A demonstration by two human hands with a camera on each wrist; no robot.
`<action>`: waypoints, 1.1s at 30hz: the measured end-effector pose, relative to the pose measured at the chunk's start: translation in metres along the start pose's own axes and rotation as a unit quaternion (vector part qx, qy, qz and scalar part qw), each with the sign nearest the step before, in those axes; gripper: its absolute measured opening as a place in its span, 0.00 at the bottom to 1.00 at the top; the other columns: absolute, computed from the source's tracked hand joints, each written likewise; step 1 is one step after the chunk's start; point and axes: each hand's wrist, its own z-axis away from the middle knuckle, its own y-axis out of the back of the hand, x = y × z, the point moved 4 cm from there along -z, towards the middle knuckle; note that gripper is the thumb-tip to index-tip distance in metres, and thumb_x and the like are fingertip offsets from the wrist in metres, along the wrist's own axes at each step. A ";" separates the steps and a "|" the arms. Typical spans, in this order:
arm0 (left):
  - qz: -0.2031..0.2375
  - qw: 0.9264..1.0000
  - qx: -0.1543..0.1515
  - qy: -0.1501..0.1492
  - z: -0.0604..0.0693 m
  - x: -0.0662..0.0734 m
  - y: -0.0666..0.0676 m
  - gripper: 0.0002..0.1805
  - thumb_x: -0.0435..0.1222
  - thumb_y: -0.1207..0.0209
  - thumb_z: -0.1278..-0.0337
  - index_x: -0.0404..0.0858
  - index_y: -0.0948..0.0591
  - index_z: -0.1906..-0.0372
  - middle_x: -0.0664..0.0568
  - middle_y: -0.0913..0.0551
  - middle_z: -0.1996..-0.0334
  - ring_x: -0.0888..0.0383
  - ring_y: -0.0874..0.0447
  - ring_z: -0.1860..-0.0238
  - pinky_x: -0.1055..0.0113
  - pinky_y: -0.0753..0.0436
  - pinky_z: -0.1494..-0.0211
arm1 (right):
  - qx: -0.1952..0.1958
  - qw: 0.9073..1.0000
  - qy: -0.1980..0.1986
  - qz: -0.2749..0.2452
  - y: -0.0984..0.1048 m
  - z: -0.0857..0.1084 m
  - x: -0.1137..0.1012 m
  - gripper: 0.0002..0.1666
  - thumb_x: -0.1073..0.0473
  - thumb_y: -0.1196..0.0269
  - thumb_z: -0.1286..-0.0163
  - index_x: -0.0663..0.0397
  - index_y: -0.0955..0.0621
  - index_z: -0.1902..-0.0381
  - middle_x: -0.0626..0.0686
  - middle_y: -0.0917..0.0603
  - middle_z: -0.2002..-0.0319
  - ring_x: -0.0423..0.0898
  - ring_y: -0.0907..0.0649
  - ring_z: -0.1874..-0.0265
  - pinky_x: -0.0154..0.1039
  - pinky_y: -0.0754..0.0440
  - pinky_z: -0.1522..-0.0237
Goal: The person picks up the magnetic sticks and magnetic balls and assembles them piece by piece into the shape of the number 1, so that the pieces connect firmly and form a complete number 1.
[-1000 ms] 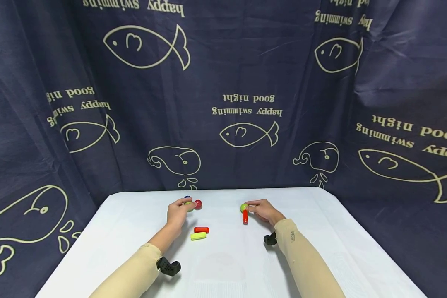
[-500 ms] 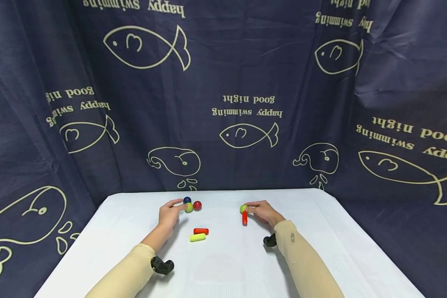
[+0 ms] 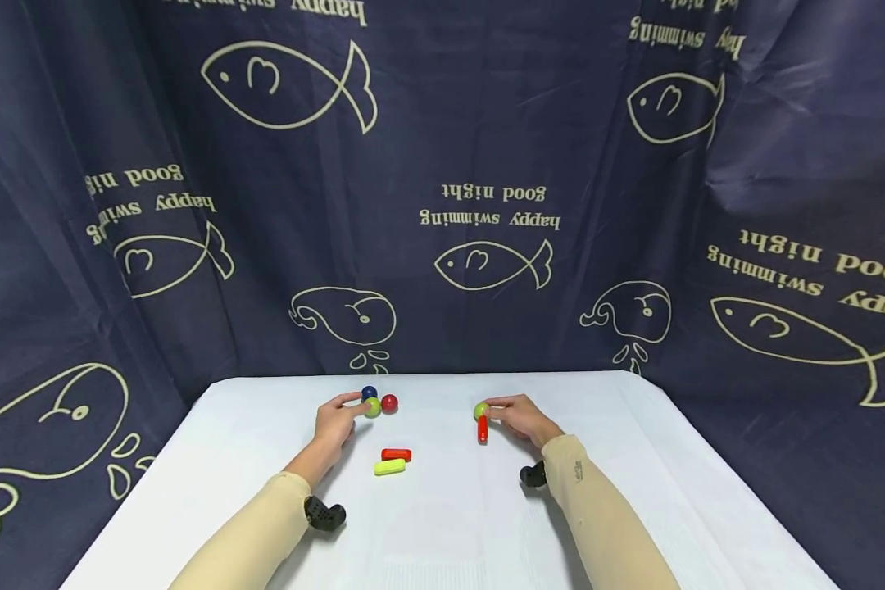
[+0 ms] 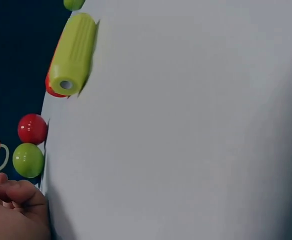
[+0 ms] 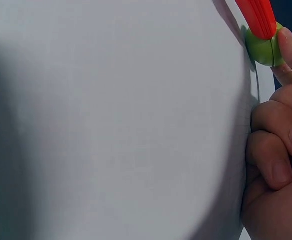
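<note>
My left hand (image 3: pixel 333 426) is at the back left, its thumb and forefinger apart beside a green ball (image 3: pixel 372 407). The left wrist view shows a small gap between the thumb and that ball (image 4: pixel 28 160). A blue ball (image 3: pixel 369 392) sits behind the green one, and a red ball (image 3: pixel 389 403) to its right. My right hand (image 3: pixel 522 416) pinches another green ball (image 3: pixel 481 410) between thumb and forefinger, its other fingers curled. A ribbed red rod (image 3: pixel 483 431) meets this ball end-on and points toward me.
Nearer me, a second red rod (image 3: pixel 396 454) lies alongside a yellow-green rod (image 3: pixel 390 467), whose end shows a grey disc in the left wrist view. All lie on a white table (image 3: pixel 442 508). A dark blue curtain (image 3: pixel 413 164) hangs behind its far edge.
My left hand has drawn back left from the green ball, uncovering the blue ball. My right hand keeps its pinch in the same place.
</note>
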 end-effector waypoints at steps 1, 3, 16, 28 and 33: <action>-0.002 1.000 0.001 -0.001 -0.001 -0.001 -0.001 0.26 0.39 0.31 0.44 0.39 0.19 0.39 0.56 0.30 0.75 0.64 0.36 0.83 0.71 0.33 0.79 | 0.001 1.000 -0.003 -0.001 0.000 0.000 0.000 0.22 0.52 0.28 0.37 0.45 0.13 0.45 0.44 0.39 0.88 0.41 0.44 0.89 0.34 0.44 0.85; -0.006 1.000 0.007 0.001 -0.002 -0.003 -0.003 0.26 0.39 0.31 0.45 0.39 0.19 0.40 0.56 0.30 0.73 0.63 0.35 0.82 0.71 0.32 0.78 | 0.003 1.000 -0.004 -0.001 -0.001 0.000 0.001 0.22 0.52 0.28 0.38 0.45 0.13 0.45 0.43 0.39 0.88 0.41 0.44 0.89 0.34 0.43 0.85; -0.014 1.000 0.019 -0.006 -0.007 -0.003 -0.005 0.24 0.40 0.31 0.44 0.39 0.17 0.42 0.57 0.29 0.76 0.63 0.36 0.84 0.71 0.31 0.78 | -0.004 1.000 -0.001 0.002 0.001 -0.002 0.003 0.23 0.51 0.28 0.37 0.46 0.14 0.44 0.43 0.40 0.89 0.41 0.44 0.90 0.34 0.44 0.86; -0.040 0.999 0.018 -0.004 -0.014 -0.002 0.001 0.25 0.41 0.29 0.46 0.39 0.17 0.43 0.58 0.31 0.79 0.63 0.38 0.84 0.71 0.33 0.80 | -0.006 1.000 0.001 -0.002 0.000 -0.007 -0.001 0.22 0.51 0.28 0.38 0.45 0.13 0.45 0.43 0.39 0.89 0.41 0.43 0.91 0.34 0.43 0.86; -0.042 0.999 0.009 0.000 -0.014 -0.005 -0.002 0.25 0.40 0.29 0.46 0.40 0.18 0.42 0.54 0.31 0.70 0.63 0.39 0.83 0.71 0.34 0.79 | -0.001 1.000 0.001 0.003 0.000 -0.004 0.001 0.21 0.51 0.28 0.37 0.45 0.13 0.46 0.43 0.39 0.88 0.40 0.43 0.90 0.33 0.43 0.85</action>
